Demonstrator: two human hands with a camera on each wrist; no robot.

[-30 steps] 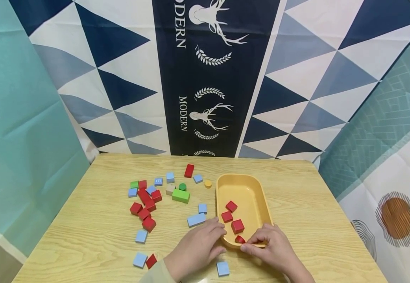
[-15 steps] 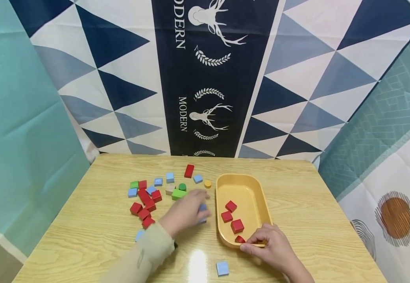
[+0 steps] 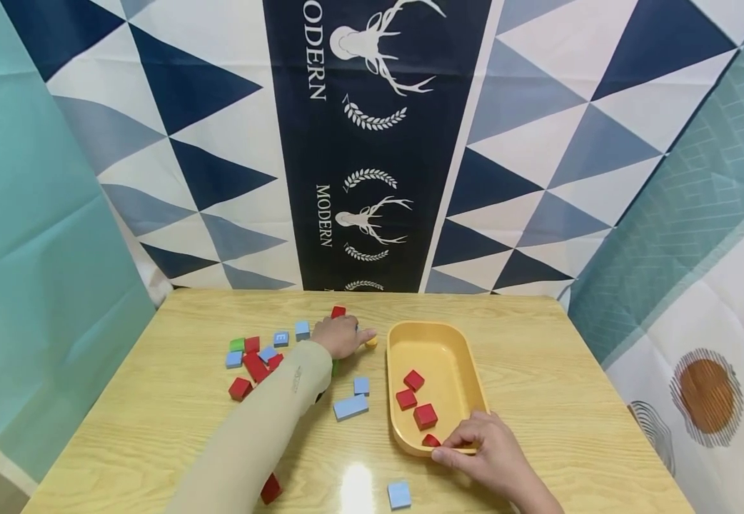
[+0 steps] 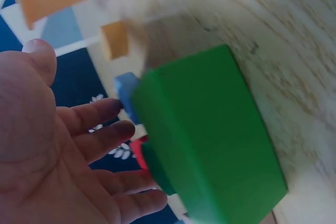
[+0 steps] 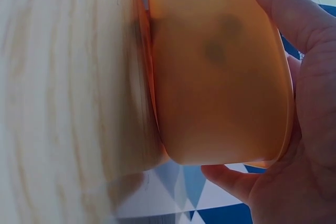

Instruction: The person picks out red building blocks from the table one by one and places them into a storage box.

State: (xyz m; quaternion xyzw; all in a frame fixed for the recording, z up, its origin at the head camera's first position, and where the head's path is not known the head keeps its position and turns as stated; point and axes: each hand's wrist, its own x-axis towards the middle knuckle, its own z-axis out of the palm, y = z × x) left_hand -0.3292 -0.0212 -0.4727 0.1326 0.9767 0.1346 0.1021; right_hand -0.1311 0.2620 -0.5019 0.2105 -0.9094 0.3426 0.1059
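My left hand [image 3: 340, 337] reaches over the blocks at the back of the table, its fingers extended and slightly bent. Around it are a red block [image 3: 338, 312], a small yellow round block [image 3: 371, 343] and a green block [image 4: 205, 135]. In the left wrist view, the fingertips are close to a blue block [image 4: 127, 97]; whether they touch it I cannot tell. My right hand [image 3: 484, 446] pinches the near rim of a yellow plastic tub [image 3: 458, 410], thumb outside. Several red blocks [image 3: 425, 416] lie inside that tub.
Red, blue and green blocks, including a red one [image 3: 240, 389], are scattered on the left, partly hidden by my left sleeve [image 3: 263, 421]. Two blue blocks [image 3: 350, 407] lie left of the tub. Another blue block [image 3: 399, 495] sits near the front. Patterned cloth [image 3: 372, 143] hangs behind the table.
My left hand has left the tub's side and moved away from me, over the middle blocks to the back ones. My right hand stays on the rim. The head view has shifted slightly.
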